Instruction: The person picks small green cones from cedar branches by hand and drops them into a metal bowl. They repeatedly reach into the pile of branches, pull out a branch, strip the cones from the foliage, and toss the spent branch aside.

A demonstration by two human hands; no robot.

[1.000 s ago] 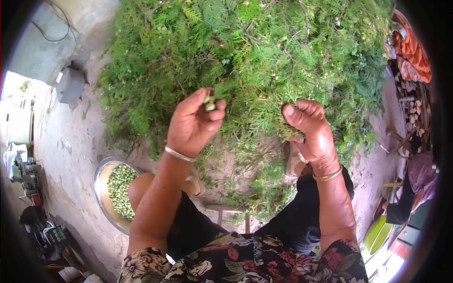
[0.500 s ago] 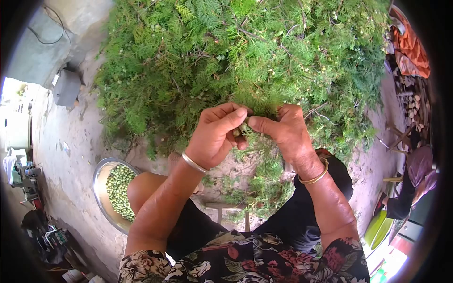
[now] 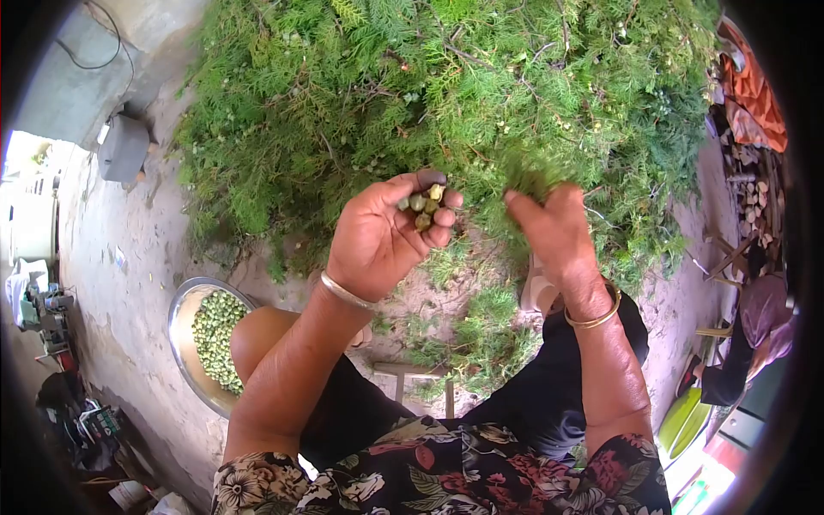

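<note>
Several small green cones [image 3: 422, 206] lie in the curled fingers of my left hand [image 3: 373, 240], palm turned up. To the right, my right hand [image 3: 562, 236] is closed on a leafy conifer sprig [image 3: 530, 172], which is smeared by motion. Both hands are over the near edge of a big heap of green conifer branches [image 3: 309, 120], and they are apart from each other. Beside my left knee stands a metal basin [image 3: 179, 330], partly filled with the same kind of green cones [image 3: 219, 339].
Loose sprigs [image 3: 493, 335] lie on the ground between my legs, near a small wooden frame [image 3: 399, 370]. At the right edge a person in a purple top [image 3: 764, 309] sits by stacked firewood [image 3: 754, 206]. A grey container [image 3: 124, 154] stands at the left.
My hands have separated: the right moved right with the sprig, the left slightly left. The left hand has turned, and the cones in it now show plainly.
</note>
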